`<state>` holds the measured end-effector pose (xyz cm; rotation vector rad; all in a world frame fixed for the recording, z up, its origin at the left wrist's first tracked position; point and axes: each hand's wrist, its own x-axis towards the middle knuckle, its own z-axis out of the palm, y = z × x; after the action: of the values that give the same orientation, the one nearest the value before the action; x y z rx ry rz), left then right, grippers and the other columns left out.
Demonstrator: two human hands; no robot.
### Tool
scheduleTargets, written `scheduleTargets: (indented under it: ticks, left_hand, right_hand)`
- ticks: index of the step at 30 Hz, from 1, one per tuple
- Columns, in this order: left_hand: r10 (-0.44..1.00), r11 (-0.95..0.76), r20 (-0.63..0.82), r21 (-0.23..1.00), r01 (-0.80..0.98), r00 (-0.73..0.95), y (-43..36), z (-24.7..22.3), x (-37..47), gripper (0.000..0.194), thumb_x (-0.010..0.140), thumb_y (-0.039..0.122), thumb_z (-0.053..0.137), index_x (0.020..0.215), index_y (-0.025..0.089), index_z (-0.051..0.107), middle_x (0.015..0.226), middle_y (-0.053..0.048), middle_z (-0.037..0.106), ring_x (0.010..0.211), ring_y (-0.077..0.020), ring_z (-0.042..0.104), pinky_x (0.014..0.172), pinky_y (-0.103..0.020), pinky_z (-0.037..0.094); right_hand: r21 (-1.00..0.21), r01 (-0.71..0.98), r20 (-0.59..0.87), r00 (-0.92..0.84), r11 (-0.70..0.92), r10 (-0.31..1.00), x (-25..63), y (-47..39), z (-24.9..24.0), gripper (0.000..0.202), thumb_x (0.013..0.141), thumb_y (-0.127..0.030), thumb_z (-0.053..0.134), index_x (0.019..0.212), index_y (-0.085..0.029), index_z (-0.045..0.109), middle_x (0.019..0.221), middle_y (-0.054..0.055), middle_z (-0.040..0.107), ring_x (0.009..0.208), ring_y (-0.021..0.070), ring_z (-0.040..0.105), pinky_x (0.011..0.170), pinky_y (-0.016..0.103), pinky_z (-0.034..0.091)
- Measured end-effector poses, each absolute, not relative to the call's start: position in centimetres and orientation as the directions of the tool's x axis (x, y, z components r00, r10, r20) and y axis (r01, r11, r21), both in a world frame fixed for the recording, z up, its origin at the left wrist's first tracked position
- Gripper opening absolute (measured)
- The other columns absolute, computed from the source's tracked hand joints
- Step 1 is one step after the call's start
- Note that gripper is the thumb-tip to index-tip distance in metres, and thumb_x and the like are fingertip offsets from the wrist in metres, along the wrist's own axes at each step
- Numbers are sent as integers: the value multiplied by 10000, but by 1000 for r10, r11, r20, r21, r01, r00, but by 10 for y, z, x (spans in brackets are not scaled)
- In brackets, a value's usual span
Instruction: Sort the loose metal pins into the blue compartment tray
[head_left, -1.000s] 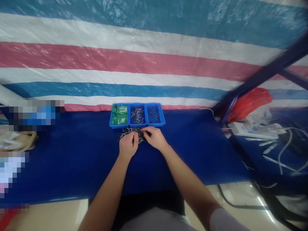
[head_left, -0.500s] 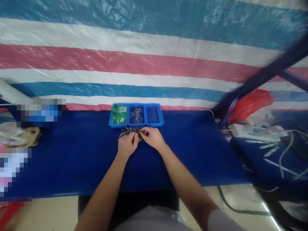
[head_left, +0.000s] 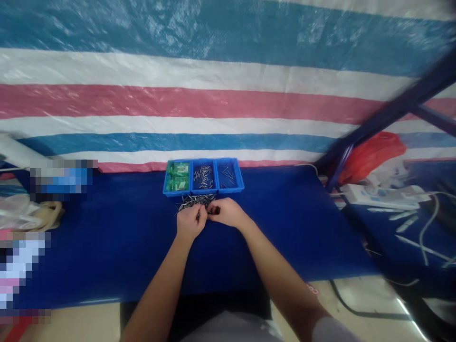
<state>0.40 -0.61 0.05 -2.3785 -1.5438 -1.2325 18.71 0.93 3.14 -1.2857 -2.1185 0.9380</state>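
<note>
A loose pile of thin, silvery and dark metal pins (head_left: 190,201) lies on the blue tabletop, just in front of three blue bins. At the pile's near edge, my left hand (head_left: 190,222) is closed, with a few pins showing between thumb and fingers. Close by on its right, my right hand (head_left: 228,212) is curled with its fingertips pinched on pins; how many is hidden. The fingertips of both hands nearly meet. Green packets fill the left bin (head_left: 175,193). Many pins lie in the middle bin (head_left: 204,191), and only several in the right bin (head_left: 240,183).
The blue table (head_left: 295,228) stands against a striped plastic sheet (head_left: 228,102). To the right are a slanted metal post (head_left: 340,168), a red plastic bag (head_left: 374,154), and a white power strip (head_left: 381,194) with cables. A clear bag and a tan roll (head_left: 53,216) sit at the left.
The table scene sits slightly lower in view as the head camera tilts. Both hands stay together at the near edge of the pile, drawn slightly away from the bins.
</note>
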Motion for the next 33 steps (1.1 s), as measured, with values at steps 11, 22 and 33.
scheduleTargets:
  ticks: [11,22,33]
  left_hand:
    - [744,-503,654,409,761,140,-8,-2,1,193,899,232,520,741,190,621,497,35,553,459,-101,526,519,-238,379]
    - [709,-569,682,405,716,178,-8,5,4,166,892,197,533,736,186,590,487,52,504,452,-93,496,512,-236,369]
    - [699,-625,678,422,657,230,-10,8,11,151,882,167,539,740,189,584,540,36,554,506,-98,535,554,-247,393]
  right_hand:
    - [-701,579,119,-479,415,870,186,7,28,85,751,-212,770,817,-237,722,750,-27,667,717,122,608,617,217,386]
    - [-702,594,104,-459,392,882,189,4,21,59,786,-220,745,838,-242,727,799,-19,669,718,119,608,627,220,387]
    - [-684,579,163,-471,443,867,189,-1,27,73,773,-143,686,746,-211,675,722,-31,645,630,100,545,589,211,348]
